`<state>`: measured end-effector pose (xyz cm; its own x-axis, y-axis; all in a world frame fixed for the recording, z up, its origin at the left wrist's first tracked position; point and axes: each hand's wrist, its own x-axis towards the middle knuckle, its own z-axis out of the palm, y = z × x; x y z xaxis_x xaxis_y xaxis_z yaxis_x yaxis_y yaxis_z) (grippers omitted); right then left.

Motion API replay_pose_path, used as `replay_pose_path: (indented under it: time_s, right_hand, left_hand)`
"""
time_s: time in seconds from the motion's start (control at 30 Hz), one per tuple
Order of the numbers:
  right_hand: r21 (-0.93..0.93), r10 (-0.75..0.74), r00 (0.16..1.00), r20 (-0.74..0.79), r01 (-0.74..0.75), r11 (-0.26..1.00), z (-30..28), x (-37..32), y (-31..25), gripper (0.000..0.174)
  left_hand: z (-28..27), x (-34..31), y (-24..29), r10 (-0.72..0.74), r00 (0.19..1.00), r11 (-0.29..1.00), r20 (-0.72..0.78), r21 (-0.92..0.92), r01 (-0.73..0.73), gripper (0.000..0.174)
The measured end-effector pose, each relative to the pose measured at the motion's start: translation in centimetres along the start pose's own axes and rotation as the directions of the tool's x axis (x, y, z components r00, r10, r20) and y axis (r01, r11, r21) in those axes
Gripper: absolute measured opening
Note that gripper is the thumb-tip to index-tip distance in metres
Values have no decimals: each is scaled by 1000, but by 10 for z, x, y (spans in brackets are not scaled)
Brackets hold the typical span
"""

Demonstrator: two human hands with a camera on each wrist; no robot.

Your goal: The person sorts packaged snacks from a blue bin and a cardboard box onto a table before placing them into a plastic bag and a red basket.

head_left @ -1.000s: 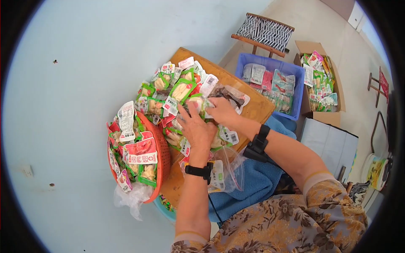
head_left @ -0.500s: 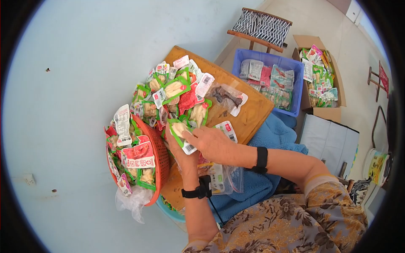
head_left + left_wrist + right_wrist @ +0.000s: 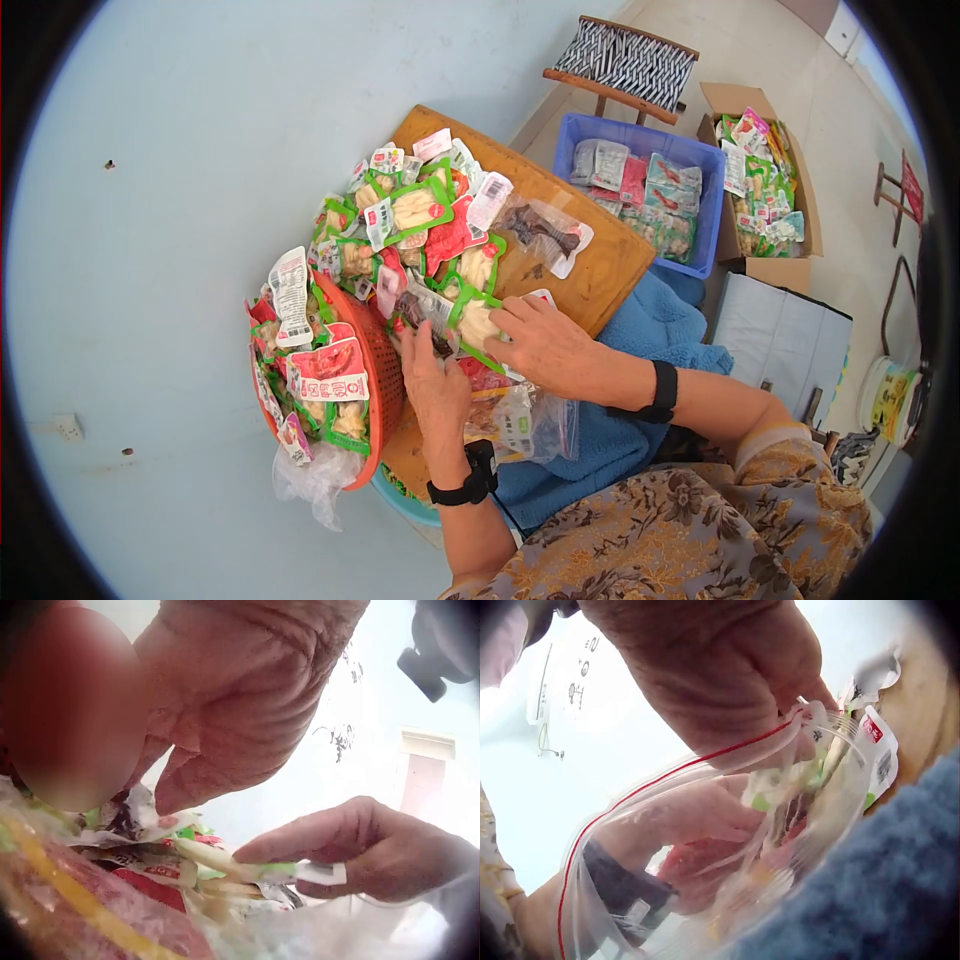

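Observation:
My right hand [image 3: 550,345] pinches the edge of a green-edged packet of pale food [image 3: 474,322], beside a pile of similar packets [image 3: 415,210] on the wooden table. Its thumb and fingers meet over a white label in the left wrist view. To its left, my left hand [image 3: 437,392] grips a clear packet of dark meat [image 3: 432,312], fingers over its near end, close to the orange basket. Below both hands lies a clear zip bag [image 3: 555,420] with packets in it; its red seal strip crosses in front of my right hand in the right wrist view.
An orange basket [image 3: 385,380] heaped with packets stands at the left against the wall. Another dark-meat packet [image 3: 545,235] lies on the wooden table [image 3: 600,260]. A blue towel [image 3: 640,340] hangs at the near side. Beyond are a blue crate [image 3: 712,215], a carton [image 3: 800,190] and a stool [image 3: 625,65].
Both hands came back from the pile with a green-edged packet, then moved apart. The right hand now has that packet; the left hand is on the dark-meat packet.

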<state>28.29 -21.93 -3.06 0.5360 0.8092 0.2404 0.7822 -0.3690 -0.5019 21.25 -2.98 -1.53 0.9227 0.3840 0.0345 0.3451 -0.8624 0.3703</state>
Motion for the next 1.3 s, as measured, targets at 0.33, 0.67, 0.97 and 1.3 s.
replay_pose_path:
  time_s: [0.33,0.67,0.97,1.3]
  right_hand:
    - [132,20,998,62,-28,991,16,-16,10,37]
    - [165,-1,977,-215,37,986,30,-18,22,19]
    - [203,72,908,-413,14,979,25,-12,32,16]
    - [226,130,881,-455,-27,974,29,-13,37,17]
  left_hand:
    - [13,51,0,51,984,985,-173,-155,-78,60]
    - [58,82,-3,139,979,984,-146,134,-119,64]
    - [47,66,28,167,986,981,-4,-100,-167,66]
    - [49,92,-13,-320,932,946,-170,-7,323,66]
